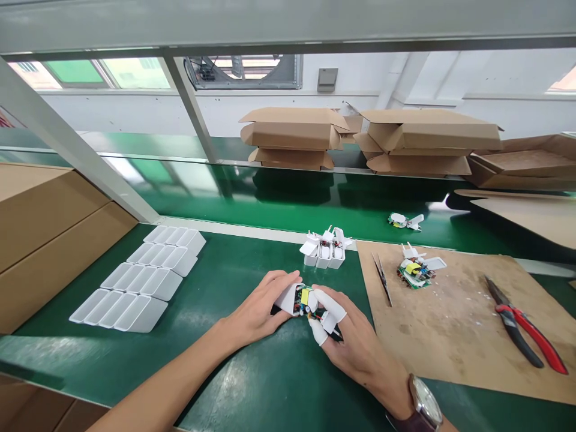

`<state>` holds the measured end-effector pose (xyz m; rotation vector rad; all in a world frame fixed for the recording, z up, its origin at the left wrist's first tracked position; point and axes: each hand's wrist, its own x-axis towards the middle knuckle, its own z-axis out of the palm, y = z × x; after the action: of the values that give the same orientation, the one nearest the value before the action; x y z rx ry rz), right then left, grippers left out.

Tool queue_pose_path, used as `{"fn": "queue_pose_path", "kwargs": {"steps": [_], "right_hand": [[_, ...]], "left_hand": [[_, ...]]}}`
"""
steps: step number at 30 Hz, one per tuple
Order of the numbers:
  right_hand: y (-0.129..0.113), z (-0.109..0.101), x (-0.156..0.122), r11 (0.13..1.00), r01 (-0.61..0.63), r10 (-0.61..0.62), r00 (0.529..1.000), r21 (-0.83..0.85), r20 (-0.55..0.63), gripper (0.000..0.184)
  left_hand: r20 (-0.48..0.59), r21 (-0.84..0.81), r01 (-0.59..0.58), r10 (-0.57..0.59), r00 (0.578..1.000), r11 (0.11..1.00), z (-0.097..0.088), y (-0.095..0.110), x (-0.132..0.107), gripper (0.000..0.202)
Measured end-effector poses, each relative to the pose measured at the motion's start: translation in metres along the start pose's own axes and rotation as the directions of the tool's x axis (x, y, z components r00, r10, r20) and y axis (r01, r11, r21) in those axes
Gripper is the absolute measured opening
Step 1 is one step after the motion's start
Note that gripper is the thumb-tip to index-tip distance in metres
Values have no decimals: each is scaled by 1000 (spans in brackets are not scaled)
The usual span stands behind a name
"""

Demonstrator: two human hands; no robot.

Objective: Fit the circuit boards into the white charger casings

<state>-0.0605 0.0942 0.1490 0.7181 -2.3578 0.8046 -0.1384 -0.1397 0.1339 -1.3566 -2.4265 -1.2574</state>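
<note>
Standing here watching, I see the left hand (pixel 258 305) pinching a white casing (pixel 285 299) while the right hand (pixel 357 345), in white finger covers (pixel 331 306), grips the little circuit board (pixel 306 300) poking out of it, over the green bench (pixel 270 384) near the brown mat's (pixel 450 342) left edge. Tweezers (pixel 382 279) lie along that edge, red-and-black pliers (pixel 517 327) by the right one, and another board (pixel 416 270) sits near the back edge.

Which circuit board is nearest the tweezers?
The circuit board on the brown sheet, right of the tweezers. The one between the left hand and right hand and the one on the green belt are farther.
</note>
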Motion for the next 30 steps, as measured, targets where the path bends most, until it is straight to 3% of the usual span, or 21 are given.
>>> {"fn": "queue_pose_path", "kwargs": {"steps": [5,9,22,30], "right_hand": [[1,2,-2,1000,-2,2,1000,-10,-15,69],[3,2,-3,1000,12,-12,1000,5,4,71],[0,-2,3,975,-109,100,993,193,55,68],[3,7,-4,989,19,-22,1000,144,19,65]], "left_hand": [[-15,36,-1,1,1000,999,0,1,0,84],[-17,14,-2,3,1000,1000,1,2,0,77],[-97,2,-56,55,994,998,5,1,-2,80],[-15,37,-28,29,999,999,4,6,-3,72]]}}
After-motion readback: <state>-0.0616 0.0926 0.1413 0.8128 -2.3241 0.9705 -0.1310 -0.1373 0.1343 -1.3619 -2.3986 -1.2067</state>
